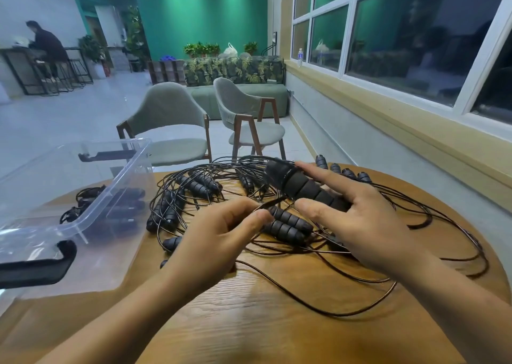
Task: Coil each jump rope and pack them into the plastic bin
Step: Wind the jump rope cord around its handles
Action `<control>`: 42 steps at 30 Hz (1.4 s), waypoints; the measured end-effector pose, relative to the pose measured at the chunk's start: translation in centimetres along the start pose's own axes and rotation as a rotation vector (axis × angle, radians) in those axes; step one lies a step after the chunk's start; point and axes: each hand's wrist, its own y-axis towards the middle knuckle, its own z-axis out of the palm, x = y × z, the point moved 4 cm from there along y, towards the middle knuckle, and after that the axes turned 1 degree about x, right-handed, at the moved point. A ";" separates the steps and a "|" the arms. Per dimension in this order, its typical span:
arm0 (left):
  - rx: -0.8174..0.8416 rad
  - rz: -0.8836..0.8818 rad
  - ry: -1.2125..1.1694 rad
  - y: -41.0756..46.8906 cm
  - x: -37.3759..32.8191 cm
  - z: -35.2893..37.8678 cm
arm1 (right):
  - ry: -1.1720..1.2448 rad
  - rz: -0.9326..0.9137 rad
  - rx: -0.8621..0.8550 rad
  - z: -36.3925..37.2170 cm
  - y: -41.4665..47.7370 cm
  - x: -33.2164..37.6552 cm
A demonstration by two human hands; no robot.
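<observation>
A tangle of black jump ropes [210, 186] with ribbed foam handles and thin dark cords lies spread over the round wooden table [277, 322]. My right hand [368, 225] holds one black handle [299, 183] in its palm, with thumb and forefinger stretched out straight along it. My left hand [219, 236] pinches a thin cord [270, 204] between thumb and fingertips just left of that handle. The clear plastic bin [83, 211] stands at the left. Through its wall I see several coiled ropes [91, 206] lying inside.
Loose cord loops [443, 247] trail toward the table's right edge. Several more handles [343, 172] lie at the far rim. Two grey chairs [177, 131] stand beyond the table. A window wall runs along the right. A person sits far off at the left.
</observation>
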 end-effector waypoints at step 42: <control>0.000 -0.090 -0.097 0.1 1.1 -0.1 | 1.041 0.198 0.631 4.1 -0.6 -2.1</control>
